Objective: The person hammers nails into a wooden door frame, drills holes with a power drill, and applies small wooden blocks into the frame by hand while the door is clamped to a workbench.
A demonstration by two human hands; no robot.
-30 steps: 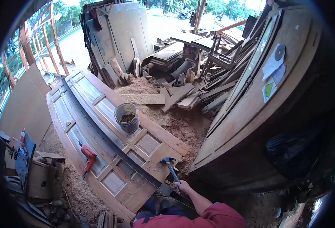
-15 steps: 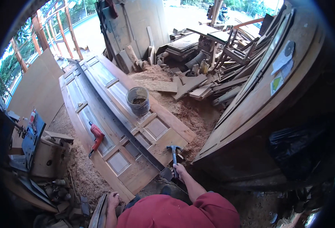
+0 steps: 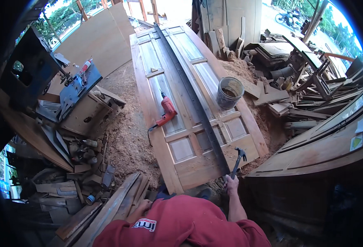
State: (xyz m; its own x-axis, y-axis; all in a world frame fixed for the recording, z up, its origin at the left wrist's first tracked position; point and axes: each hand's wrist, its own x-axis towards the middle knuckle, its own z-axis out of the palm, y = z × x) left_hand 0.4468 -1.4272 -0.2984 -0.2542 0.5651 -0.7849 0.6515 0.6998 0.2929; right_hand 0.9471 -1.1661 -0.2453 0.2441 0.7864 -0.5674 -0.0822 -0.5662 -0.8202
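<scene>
My right hand [image 3: 231, 185] is closed round the handle of a claw hammer [image 3: 240, 155], its head raised near the front end of a panelled wooden door [image 3: 192, 175]. A long dark metal bar [image 3: 194, 101] lies lengthwise along the door. On the door's left side rests a red power drill [image 3: 168, 112] with a dark cord. A bucket [image 3: 230, 92] with brownish contents stands on its right side. Low beside my body, close to some stacked boards, is my left hand [image 3: 145, 205]; its fingers are too indistinct to read.
Long boards [image 3: 117, 201] lean at my lower left, near scrap wood and bottles. A blue machine table [image 3: 80, 88] stands at the left. Wood shavings [image 3: 130, 131] cover the floor. Scrap lumber [image 3: 330, 103] is piled at the right, behind a large wooden panel [image 3: 309, 152].
The view has turned left, so the door, drill and bucket appear farther right. My right hand still grips the hammer, now leaning to the right. My left hand has drawn in against my body.
</scene>
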